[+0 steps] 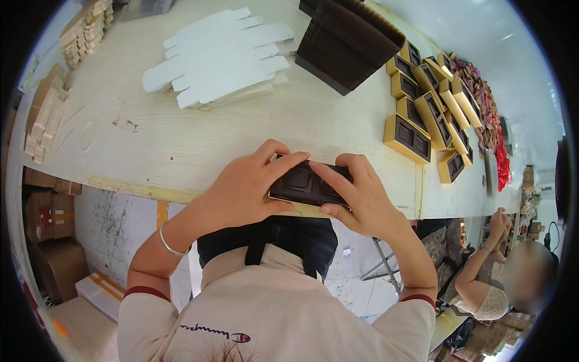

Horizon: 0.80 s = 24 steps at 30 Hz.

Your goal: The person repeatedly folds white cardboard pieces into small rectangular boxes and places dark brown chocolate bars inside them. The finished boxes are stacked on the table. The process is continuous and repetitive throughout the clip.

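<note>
Both my hands hold a small gold box (304, 208) with a dark brown tray insert (304, 184) at the near edge of the pale wooden table (181, 139). My left hand (247, 187) grips the box's left end, thumb below and fingers over the top. My right hand (356, 193) holds its right end, with the index finger pressing down on the dark insert. A silver bangle (172, 241) circles my left wrist.
A stack of dark brown inserts (347, 39) stands at the back. White flat box blanks (220, 57) lie fanned behind my hands. Several gold boxes with dark inserts (422, 114) line the right side. Cardboard pieces (45, 120) sit far left. Another person (494, 277) sits at right.
</note>
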Tool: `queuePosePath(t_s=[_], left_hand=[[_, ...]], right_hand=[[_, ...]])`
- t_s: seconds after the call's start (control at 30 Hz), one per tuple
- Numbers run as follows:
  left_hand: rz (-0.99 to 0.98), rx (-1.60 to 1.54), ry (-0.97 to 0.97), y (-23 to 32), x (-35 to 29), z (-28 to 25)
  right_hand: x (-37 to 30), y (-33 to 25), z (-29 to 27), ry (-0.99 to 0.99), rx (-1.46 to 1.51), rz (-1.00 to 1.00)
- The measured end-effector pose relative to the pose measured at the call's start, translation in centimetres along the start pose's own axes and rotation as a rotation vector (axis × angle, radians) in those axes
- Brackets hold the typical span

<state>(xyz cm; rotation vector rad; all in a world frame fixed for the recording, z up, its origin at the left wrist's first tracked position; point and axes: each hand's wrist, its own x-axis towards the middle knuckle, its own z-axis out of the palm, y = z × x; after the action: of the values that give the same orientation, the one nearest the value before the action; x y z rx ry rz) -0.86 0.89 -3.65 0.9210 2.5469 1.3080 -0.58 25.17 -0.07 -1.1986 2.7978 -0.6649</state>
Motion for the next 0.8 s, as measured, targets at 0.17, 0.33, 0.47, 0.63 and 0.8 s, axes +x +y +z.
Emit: queuePosePath(t_s=[0.17, 0.33, 0.47, 0.63, 0.8], left_hand=[[-0.052, 0.028, -0.024, 0.1, -0.1, -0.4], [-0.068, 0.005, -0.03, 0.4, -0.1, -0.5], [-0.083, 0.007, -0.058, 0.8, 0.2, -0.9], [-0.054, 0.065, -0.091, 0.3, 0.0, -1.5], [-0.069, 0.12, -0.095, 0.2, 0.2, -2.0]], right_hand=[[-0.5, 0.7, -1.2, 0.173, 0.224, -0.014], [-2.6, 2.1, -2.1, 0.065, 0.337, 0.022], [-2.5, 1.6, -1.5, 0.06, 0.512, 0.128], [-2.2, 0.6, -0.3, 0.08, 0.352, 0.057], [-1.5, -0.3, -0.5, 0.022, -0.142, -0.067]])
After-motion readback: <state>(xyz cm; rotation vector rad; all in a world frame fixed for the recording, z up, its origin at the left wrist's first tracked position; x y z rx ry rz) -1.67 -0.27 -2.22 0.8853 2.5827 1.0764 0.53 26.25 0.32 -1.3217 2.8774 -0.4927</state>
